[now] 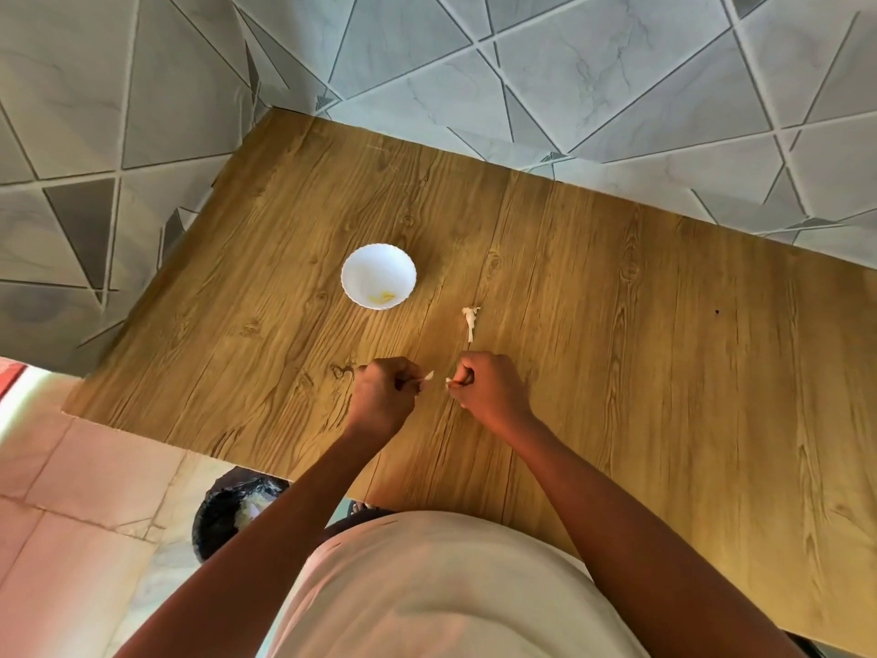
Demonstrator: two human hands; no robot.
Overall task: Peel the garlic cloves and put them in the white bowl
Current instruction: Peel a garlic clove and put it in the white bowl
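Observation:
A white bowl (pixel 378 276) stands on the wooden table (pixel 617 296), with a few pale yellow peeled cloves lying at its bottom (pixel 383 296). My left hand (pixel 385 396) is curled and pinches a small whitish garlic piece (pixel 428 375) that pokes out toward the right. My right hand (pixel 489 388) is curled too and pinches another small white bit (pixel 448 381) at its fingertips. The two hands sit close together, a short gap between them, in front of the bowl. Whether each bit is clove or skin is unclear.
A garlic stem with papery skin (pixel 470 322) lies on the table just beyond my right hand. A dark bin (pixel 228 510) with white scraps stands on the tiled floor left of me, below the table's near edge. Tiled walls border the table's far and left sides.

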